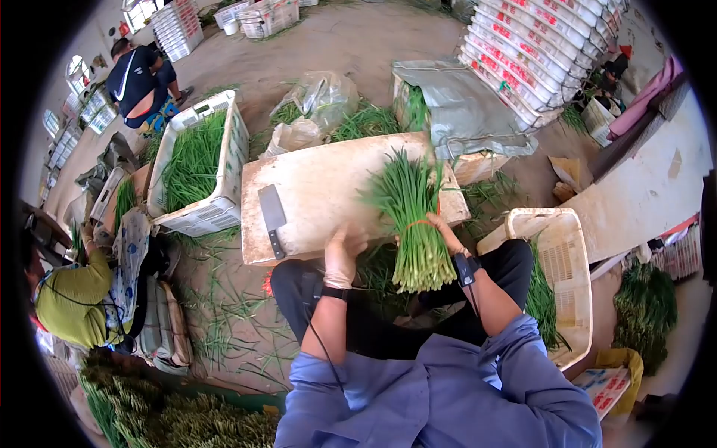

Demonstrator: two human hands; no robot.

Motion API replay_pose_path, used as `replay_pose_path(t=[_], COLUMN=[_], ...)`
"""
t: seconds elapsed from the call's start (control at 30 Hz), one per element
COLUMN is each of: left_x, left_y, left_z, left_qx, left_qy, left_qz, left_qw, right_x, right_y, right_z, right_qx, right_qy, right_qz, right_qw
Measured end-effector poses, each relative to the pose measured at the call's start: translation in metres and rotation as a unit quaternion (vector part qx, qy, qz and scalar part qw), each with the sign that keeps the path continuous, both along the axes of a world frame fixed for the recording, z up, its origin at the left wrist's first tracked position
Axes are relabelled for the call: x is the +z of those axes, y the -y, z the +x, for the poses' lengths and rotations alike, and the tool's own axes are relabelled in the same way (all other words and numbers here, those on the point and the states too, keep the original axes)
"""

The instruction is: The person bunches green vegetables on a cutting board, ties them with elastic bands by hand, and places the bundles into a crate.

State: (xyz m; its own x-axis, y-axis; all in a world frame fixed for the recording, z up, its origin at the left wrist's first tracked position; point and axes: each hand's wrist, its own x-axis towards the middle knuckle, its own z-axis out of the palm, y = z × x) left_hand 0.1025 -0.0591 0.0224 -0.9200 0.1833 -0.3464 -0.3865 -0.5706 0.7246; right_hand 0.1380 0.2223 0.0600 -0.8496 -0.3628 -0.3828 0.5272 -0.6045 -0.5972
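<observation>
My right hand [447,236] is closed around a bunch of green chives [418,254]. The pale cut stems point toward me, while the leafy tips lie over the far side of a worn white board [321,172]. An orange-red band [420,223] circles the stems. At the board's near edge my left hand [346,250], slightly blurred, has its fingers apart and nothing in them. It is left of the bunch and not touching it. A cleaver [271,209] rests on the board's left end, its handle toward me.
A white crate [237,142] of chives stands left of the board; another crate [571,261] is at my right. Beyond the board are a grey-covered crate [478,104] and stacked crates [523,52]. People sit at far left [138,78] and near left [78,299]. Loose leaves litter the floor.
</observation>
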Motion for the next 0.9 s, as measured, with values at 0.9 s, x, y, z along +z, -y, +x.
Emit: replay_pose_path(t=[0.9], left_x=[0.025], left_y=[-0.076], left_z=[-0.008], left_qx=[-0.053], left_qy=[0.021], left_qz=[0.156], left_qw=[0.986], right_x=[0.115], right_y=[0.027], right_z=[0.053], right_qx=[0.063], right_qy=[-0.436], right_qz=[0.624], right_qw=[0.646])
